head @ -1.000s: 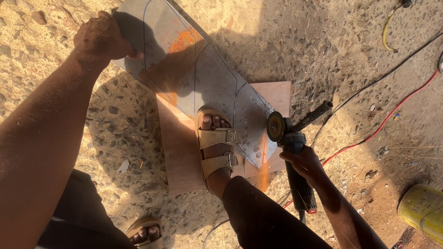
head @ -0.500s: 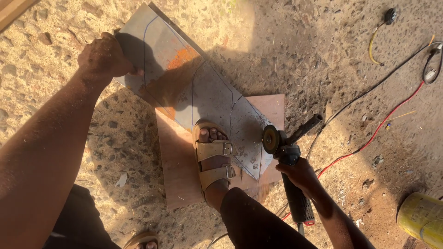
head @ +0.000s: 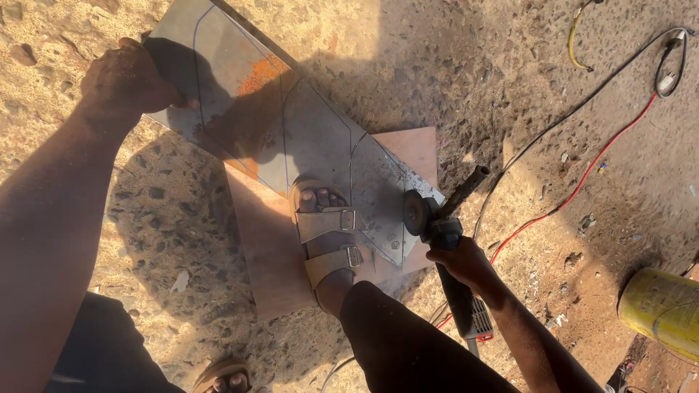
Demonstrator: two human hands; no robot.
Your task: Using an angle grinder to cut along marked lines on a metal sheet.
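Note:
A long grey metal sheet [head: 291, 124] with drawn outline marks and a rust patch lies slanted across a flat wooden board [head: 269, 247] on the ground. My left hand [head: 124, 80] grips the sheet's upper left edge. My right hand [head: 462, 262] holds an angle grinder [head: 437, 225] by its body, its disc at the sheet's lower right edge, side handle pointing up right. My sandalled foot [head: 324, 233] stands on the sheet and board.
Rough gravelly ground all around. Red and black cables [head: 582, 175] run from the grinder to the upper right. A yellow cable [head: 575, 36] lies at the top. A yellow cylinder [head: 662, 306] lies at the right edge. My other sandalled foot [head: 226, 378] is at the bottom.
The view has shifted so the sheet and board sit lower and more central. The grinder disc has stayed at the sheet's lower right edge; both hands keep their grips.

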